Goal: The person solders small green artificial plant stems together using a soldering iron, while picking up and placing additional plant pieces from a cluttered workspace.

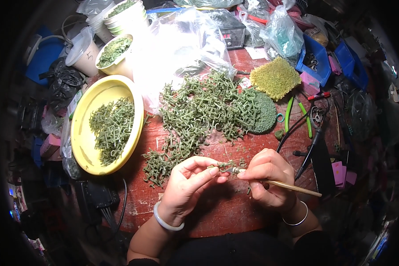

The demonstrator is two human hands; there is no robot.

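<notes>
Near the front edge of the red table point(235, 217), my left hand point(186, 184) pinches a small green piece point(212, 168) between thumb and fingertips. My right hand point(270, 177) grips a slim knife-like tool with a light wooden handle point(299, 189), held like a pen. Its narrow metal tip meets or nearly meets the green piece; the exact contact is too small to tell. Just beyond my hands spreads a heap of small hooked green pieces point(195, 111). More of them lie in a tilted yellow basin point(78, 133) to the left.
At the right are a yellow-green textured pad point(275, 78), a round green pad point(264, 115), green-handled pliers point(288, 113), a corded tool point(316, 136) and blue bins point(314, 57). Plastic bags point(186, 35), a box with a red display point(232, 36) and white tubs point(83, 53) stand behind.
</notes>
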